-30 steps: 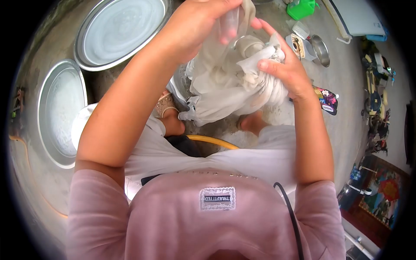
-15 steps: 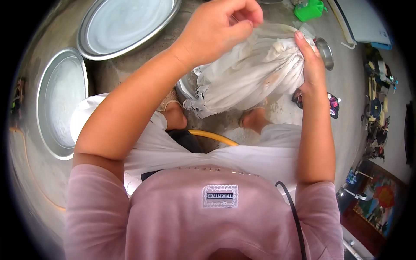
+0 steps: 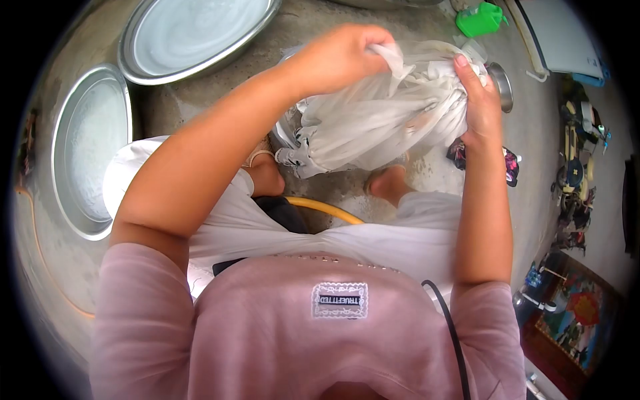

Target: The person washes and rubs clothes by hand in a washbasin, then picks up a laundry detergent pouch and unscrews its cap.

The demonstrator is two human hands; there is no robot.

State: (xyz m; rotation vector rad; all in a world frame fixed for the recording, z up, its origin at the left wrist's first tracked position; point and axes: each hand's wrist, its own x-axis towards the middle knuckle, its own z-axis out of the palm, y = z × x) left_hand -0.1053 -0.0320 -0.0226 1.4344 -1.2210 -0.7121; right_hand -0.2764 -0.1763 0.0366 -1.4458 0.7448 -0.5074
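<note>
White sheer cloth (image 3: 373,127): held out above floor (image 3: 530,120), bunched at right end. Left hand (image 3: 343,57): fingers closed, pinching loose fold. Right hand (image 3: 483,107): partly curled round bunch. Step, we judge: gathering folds; more gathering would call for steady right grip.

A grey concrete floor (image 3: 537,133) is spreading throughout the space, showing damp, darker patches. A thin orange cord (image 3: 41,250) is curving along its left side. At upper right, a white flat-topped piece with blue edging (image 3: 563,33) is standing. At lower right, a colourful red-bordered picture panel (image 3: 579,312) is adjoining a pale grey surface (image 3: 612,233). Soft, diffuse light is falling across the floor.
</note>
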